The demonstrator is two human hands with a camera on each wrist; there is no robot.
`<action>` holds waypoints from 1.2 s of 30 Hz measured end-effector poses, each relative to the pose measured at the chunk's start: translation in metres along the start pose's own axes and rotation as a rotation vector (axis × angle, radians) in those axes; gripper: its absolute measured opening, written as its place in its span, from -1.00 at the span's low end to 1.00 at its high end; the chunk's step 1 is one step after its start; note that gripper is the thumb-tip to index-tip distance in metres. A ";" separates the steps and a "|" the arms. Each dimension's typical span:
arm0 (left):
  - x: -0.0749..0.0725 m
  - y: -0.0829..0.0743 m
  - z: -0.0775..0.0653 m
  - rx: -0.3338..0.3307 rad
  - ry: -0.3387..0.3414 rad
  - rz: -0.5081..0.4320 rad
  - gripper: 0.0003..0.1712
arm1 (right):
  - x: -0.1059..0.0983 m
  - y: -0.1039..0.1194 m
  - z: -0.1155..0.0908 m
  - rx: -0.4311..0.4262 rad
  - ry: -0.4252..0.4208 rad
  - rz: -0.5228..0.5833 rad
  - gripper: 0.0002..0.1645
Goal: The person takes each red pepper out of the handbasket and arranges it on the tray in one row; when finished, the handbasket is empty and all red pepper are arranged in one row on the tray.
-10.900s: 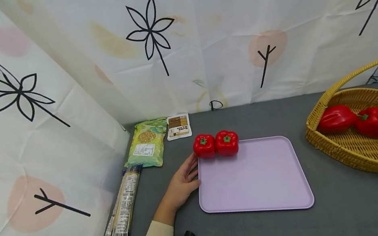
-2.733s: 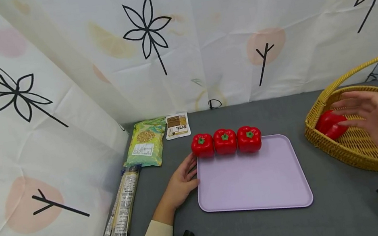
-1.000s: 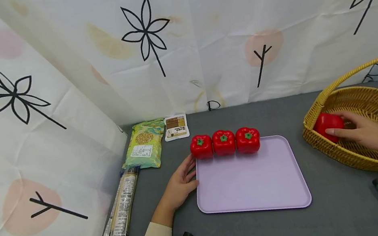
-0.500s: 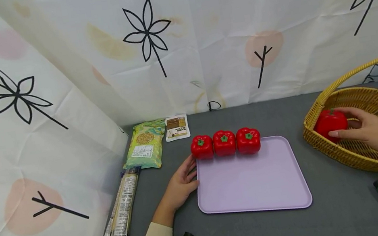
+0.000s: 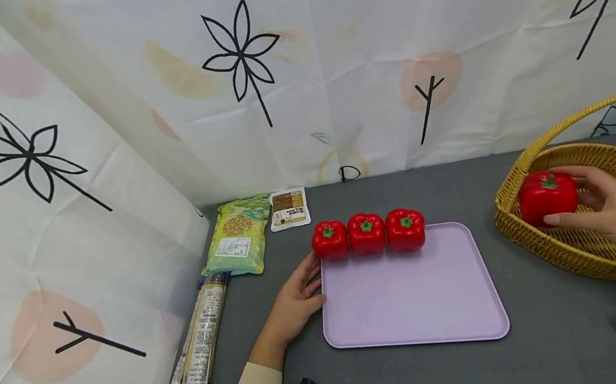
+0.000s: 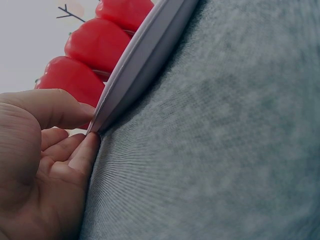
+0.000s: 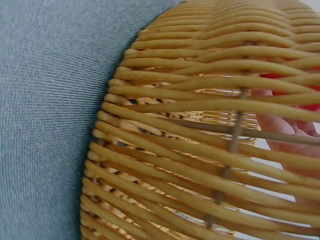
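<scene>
My right hand (image 5: 615, 209) grips a red bell pepper (image 5: 548, 196) with a green stem, thumb in front and fingers behind, over the left end of the yellow wicker basket (image 5: 601, 271). In the right wrist view the basket's weave (image 7: 200, 150) hides most of that hand and pepper. My left hand (image 5: 296, 296) is at the left edge of the light purple tray (image 5: 413, 296). In the left wrist view its thumb and fingers (image 6: 60, 110) pinch the tray rim (image 6: 135, 65). Three red bell peppers (image 5: 367, 233) stand in a row along the tray's back edge, from its left corner.
A green-yellow food bag (image 5: 237, 237) and a small white-brown packet (image 5: 289, 208) lie at the back left. Long packaged sticks (image 5: 198, 358) lie left of my left arm. The basket's tall handle (image 5: 589, 113) arches over it. A printed curtain (image 5: 361, 64) borders the table.
A third pepper has joined the row on the tray. My right hand has since reached into the basket, taken hold of the remaining pepper and raised it slightly. The left hand stays at the tray.
</scene>
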State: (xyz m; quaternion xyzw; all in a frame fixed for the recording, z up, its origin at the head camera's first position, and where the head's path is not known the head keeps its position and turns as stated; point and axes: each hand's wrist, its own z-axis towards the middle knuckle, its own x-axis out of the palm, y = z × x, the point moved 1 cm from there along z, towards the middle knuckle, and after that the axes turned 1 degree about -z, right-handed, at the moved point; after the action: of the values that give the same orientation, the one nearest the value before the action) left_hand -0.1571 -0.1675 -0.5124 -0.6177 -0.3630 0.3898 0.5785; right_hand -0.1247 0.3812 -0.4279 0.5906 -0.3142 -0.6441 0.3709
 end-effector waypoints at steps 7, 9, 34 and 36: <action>0.000 -0.001 0.000 -0.005 -0.005 0.003 0.04 | -0.003 0.010 -0.009 -0.044 -0.020 0.001 -0.07; 0.000 -0.001 0.000 -0.003 -0.002 0.003 0.04 | -0.003 0.013 -0.011 -0.059 -0.020 0.006 -0.04; 0.001 -0.002 -0.001 0.006 -0.002 0.000 0.04 | 0.063 0.049 -0.011 -0.230 0.186 0.085 0.06; 0.000 -0.002 0.000 0.004 -0.001 0.000 0.04 | 0.072 0.050 -0.008 -0.230 0.211 0.090 0.06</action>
State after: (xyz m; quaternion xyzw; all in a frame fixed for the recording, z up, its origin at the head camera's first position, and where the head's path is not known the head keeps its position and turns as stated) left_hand -0.1565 -0.1671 -0.5106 -0.6162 -0.3627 0.3909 0.5796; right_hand -0.1131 0.2942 -0.4244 0.5939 -0.2238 -0.5931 0.4954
